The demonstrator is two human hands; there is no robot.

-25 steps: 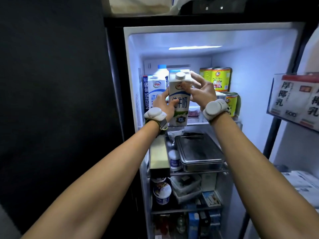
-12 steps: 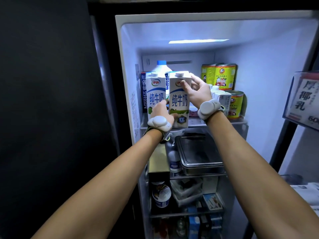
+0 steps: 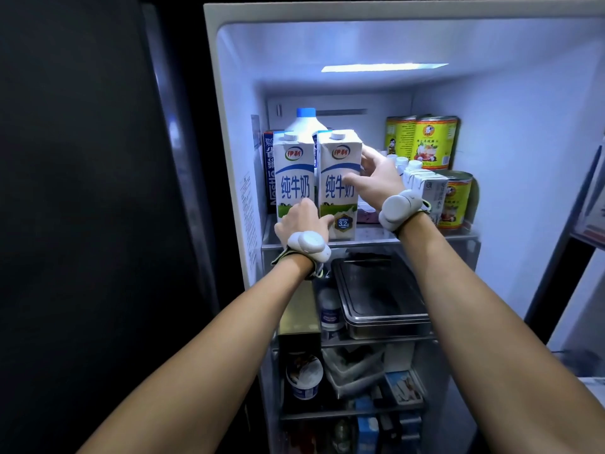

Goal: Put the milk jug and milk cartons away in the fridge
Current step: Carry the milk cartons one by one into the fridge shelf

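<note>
Two white-and-blue milk cartons stand side by side at the front left of the fridge's top shelf (image 3: 376,235). The right carton (image 3: 337,158) rests on the shelf with both my hands on it: my left hand (image 3: 302,221) grips its lower left corner, my right hand (image 3: 376,178) wraps its right side. The left carton (image 3: 294,172) stands free beside it. Behind them rises the white milk jug (image 3: 306,124) with a blue cap, mostly hidden by the cartons.
Yellow cans (image 3: 425,142) and small white cartons (image 3: 425,185) fill the shelf's right side. A dark blue box (image 3: 269,172) stands at the far left. Below is a metal lidded tray (image 3: 376,296); lower shelves hold tubs and boxes. The door shelf (image 3: 589,204) juts in at right.
The carton in my hands has gone from held up in front of the shelf to standing on it beside the other carton. My left hand slid down to its base.
</note>
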